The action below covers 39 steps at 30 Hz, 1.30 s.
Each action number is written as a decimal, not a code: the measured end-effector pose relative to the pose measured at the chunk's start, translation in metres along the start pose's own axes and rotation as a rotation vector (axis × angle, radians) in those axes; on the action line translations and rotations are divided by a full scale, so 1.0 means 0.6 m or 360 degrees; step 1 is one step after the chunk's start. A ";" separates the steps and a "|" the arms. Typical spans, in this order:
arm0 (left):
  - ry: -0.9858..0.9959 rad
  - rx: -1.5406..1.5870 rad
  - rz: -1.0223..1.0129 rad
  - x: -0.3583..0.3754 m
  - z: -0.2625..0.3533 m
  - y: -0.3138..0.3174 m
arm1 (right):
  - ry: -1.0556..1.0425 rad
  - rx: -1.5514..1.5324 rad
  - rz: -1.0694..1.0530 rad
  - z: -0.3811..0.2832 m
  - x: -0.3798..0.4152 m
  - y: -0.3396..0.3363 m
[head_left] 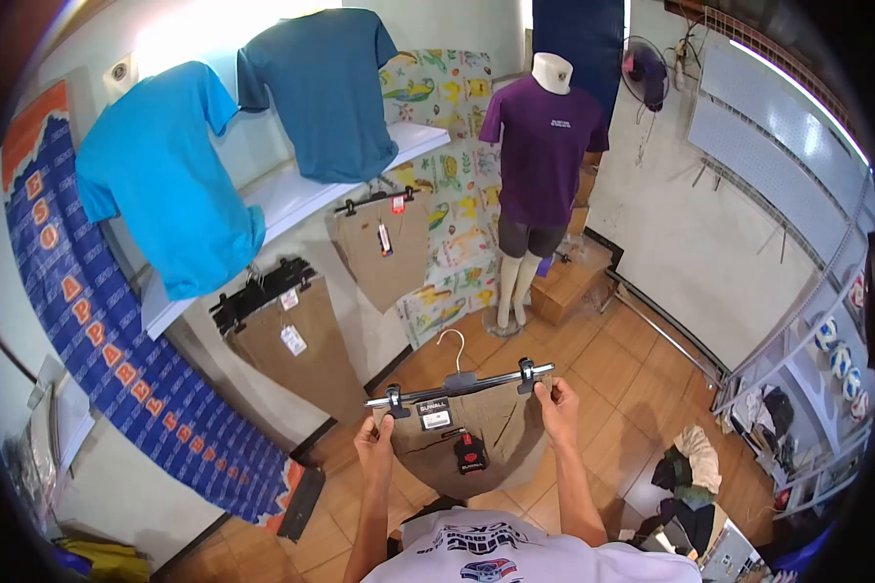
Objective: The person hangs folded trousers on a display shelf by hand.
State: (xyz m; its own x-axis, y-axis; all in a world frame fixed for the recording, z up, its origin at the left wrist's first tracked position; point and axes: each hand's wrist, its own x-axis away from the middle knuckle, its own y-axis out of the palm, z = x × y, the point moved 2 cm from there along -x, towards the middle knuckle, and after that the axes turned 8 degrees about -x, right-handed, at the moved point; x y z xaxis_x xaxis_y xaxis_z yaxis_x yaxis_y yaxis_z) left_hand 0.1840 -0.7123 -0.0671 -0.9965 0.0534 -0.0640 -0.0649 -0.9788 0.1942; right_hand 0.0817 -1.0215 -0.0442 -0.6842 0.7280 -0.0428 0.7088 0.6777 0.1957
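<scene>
A pair of brown pants point(501, 432) hangs from a clip hanger point(460, 382) in front of my chest, its wire hook pointing up and away. My left hand point(374, 442) pinches the left corner of the waistband, just below the left black clip point(395, 400). At the opposite corner, my right hand point(557, 403) grips the waistband beside the right clip point(527, 374). A white-and-black label point(436, 415) sits on the waistband, and a black tag with red print point(471, 454) dangles below it. How long the legs are cannot be seen.
Brown pants on clip hangers point(297, 330) hang under a white wall shelf point(418, 143) with two blue T-shirts. A mannequin in a purple T-shirt point(546, 146) stands ahead near cardboard boxes point(566, 282). A long banner point(117, 340) runs down the left. Clothes point(695, 466) lie piled at right.
</scene>
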 end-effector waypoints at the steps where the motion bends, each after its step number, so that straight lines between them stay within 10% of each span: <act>1: 0.0007 0.0005 -0.0001 -0.033 -0.003 0.010 | -0.0008 -0.0001 -0.0001 0.003 -0.031 0.013; 39: 0.0011 -0.0592 0.0813 -0.829 -0.118 0.264 | 0.0003 -0.0028 -0.0959 0.173 -1.023 0.526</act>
State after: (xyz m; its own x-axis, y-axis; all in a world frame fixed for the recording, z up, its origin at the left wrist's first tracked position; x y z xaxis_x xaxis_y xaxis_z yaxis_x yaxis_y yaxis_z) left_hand 0.6733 -0.9082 -0.0737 -0.8964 -0.4391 -0.0597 0.4429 -0.8836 -0.1516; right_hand 0.7436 -1.2437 -0.0579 -0.9650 0.2158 -0.1493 0.1929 0.9691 0.1535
